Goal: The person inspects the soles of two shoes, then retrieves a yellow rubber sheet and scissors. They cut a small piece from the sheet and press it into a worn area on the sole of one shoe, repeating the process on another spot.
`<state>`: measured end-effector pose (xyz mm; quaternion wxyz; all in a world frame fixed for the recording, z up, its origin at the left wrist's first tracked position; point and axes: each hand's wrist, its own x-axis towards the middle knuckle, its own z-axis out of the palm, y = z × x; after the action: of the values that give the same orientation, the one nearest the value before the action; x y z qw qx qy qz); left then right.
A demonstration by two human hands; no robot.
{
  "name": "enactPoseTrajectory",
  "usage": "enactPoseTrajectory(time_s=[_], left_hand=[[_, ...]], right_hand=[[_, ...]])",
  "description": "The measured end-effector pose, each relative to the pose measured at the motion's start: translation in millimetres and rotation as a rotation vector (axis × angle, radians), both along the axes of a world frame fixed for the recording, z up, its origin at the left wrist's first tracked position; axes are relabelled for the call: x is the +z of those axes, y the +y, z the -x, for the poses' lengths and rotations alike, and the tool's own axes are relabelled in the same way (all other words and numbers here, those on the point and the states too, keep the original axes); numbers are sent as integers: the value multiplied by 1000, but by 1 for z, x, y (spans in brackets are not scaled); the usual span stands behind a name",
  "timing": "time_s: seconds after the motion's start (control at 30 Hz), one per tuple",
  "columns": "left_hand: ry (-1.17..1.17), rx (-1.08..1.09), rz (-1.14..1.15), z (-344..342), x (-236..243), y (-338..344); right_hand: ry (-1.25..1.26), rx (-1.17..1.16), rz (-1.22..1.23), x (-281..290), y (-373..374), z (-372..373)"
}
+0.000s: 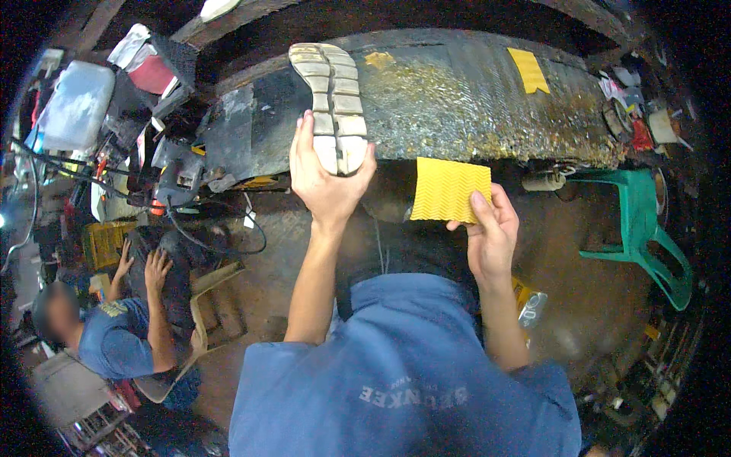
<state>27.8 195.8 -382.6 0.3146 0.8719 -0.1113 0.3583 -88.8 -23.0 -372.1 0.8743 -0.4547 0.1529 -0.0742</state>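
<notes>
A white segmented shoe sole (326, 76) stands out over the worn, glue-stained bench top (426, 114), its lower end gripped in my left hand (327, 179), fingers along the left edge and thumb on the right. Beside it, over the bench's front edge, my right hand (487, 221) pinches a yellow square sheet with zigzag ridges (448, 186), thumb on its face and fingers behind. Another yellow textured piece (527, 70) lies at the bench's back right.
A seated co-worker (114, 335) is at my lower left, below a cluttered bench with a clear plastic bin (80, 103), tools and cables (183, 221). A green plastic stool (624, 228) stands at right, near small items (640, 129) at the bench's right end.
</notes>
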Motion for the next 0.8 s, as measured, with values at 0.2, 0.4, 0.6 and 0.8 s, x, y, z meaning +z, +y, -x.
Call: enactPoseTrajectory(time_s=[0.2, 0.4, 0.6, 0.8], left_hand=[[-98, 11, 113, 35, -10, -2], [-175, 6, 175, 51, -22, 4], [-201, 13, 126, 52, -20, 7], [-204, 1, 138, 53, -18, 4]], right_hand=[[-4, 160, -97, 3, 20, -15], [-16, 227, -56, 1, 45, -28], [-41, 255, 27, 4, 54, -34], [-34, 236, 62, 6, 56, -36]])
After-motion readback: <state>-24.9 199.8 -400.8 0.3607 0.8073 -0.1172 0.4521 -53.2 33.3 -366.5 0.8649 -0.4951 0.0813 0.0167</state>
